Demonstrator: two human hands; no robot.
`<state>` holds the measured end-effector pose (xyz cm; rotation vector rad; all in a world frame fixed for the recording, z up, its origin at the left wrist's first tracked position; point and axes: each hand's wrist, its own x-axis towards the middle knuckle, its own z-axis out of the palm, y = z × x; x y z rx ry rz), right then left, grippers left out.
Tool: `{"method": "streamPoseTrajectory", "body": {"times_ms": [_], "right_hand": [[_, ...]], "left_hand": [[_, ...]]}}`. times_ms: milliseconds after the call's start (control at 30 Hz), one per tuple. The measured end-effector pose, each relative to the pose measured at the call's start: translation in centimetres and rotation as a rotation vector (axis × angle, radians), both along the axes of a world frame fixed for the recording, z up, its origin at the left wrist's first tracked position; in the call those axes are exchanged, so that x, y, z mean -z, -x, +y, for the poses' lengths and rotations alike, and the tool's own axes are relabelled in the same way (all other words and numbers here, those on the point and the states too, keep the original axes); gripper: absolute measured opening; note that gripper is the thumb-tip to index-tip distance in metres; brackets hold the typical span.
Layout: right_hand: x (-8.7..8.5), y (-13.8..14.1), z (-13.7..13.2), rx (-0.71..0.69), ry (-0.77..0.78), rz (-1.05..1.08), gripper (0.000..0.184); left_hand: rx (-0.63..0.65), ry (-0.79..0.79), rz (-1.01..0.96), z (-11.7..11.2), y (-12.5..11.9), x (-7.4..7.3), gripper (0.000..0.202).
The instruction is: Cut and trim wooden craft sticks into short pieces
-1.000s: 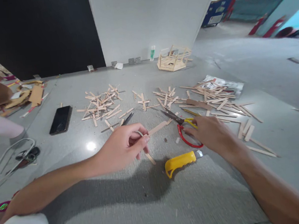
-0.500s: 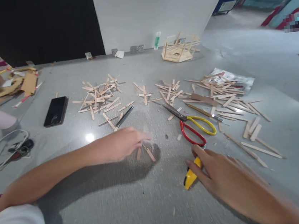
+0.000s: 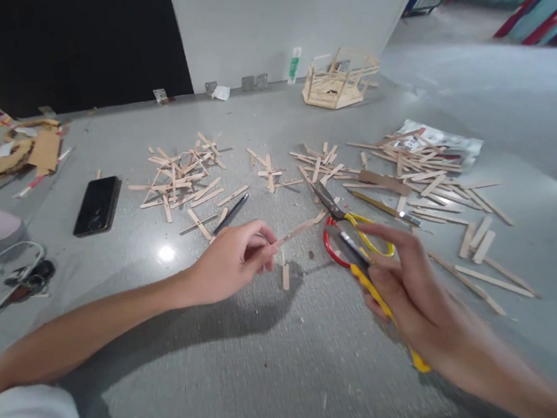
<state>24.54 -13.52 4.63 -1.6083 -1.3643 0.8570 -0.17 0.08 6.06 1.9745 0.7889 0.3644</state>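
My left hand (image 3: 244, 260) pinches a thin wooden craft stick (image 3: 297, 231) that points right, just above the table. Below its fingertips is a short stick piece (image 3: 285, 277). Gripped in my right hand (image 3: 419, 293) is a yellow utility knife (image 3: 372, 287), its metal end toward the upper left, over the scissors' handles. The scissors (image 3: 342, 218), with one red and one yellow handle, lie beyond the knife. A dark pen (image 3: 231, 214) lies past my left hand among loose sticks.
Piles of craft sticks (image 3: 184, 173) lie across the middle, with more sticks (image 3: 430, 178) by a plastic bag at right. A stick-built frame (image 3: 339, 84) and a glue stick (image 3: 294, 66) stand at the back. A phone (image 3: 98, 206) and cable (image 3: 31, 245) lie left.
My left hand has lifted a craft stick from the table and turned it to the right. My right hand has raised the utility knife, its metal end now pointing up and left.
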Motion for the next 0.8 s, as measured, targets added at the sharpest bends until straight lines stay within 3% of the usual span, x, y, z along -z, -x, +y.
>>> {"method": "streamPoseTrajectory", "body": {"times_ms": [67,233,367,567,800], "right_hand": [[-0.2,0.7,1.3,0.0,0.003,0.172,0.05],[-0.3,2.6,3.7,0.099,-0.061,0.485,0.029],[-0.5,3.2,4.4,-0.021,-0.073,0.501,0.029],[-0.2,3.0,4.8,-0.082,-0.075,0.467,0.027],[0.3,3.1,4.7,-0.05,-0.028,0.532,0.03]], "left_hand": [[-0.024,0.021,-0.07,-1.0,-0.2,-0.4,0.023],[0.005,-0.137,-0.113,-2.6,-0.1,-0.5,0.022],[0.016,-0.241,-0.124,-3.1,0.2,-0.1,0.021],[0.095,-0.352,-0.13,-3.4,0.3,0.8,0.028],[0.119,-0.279,-0.137,-3.3,0.5,1.2,0.026]]}}
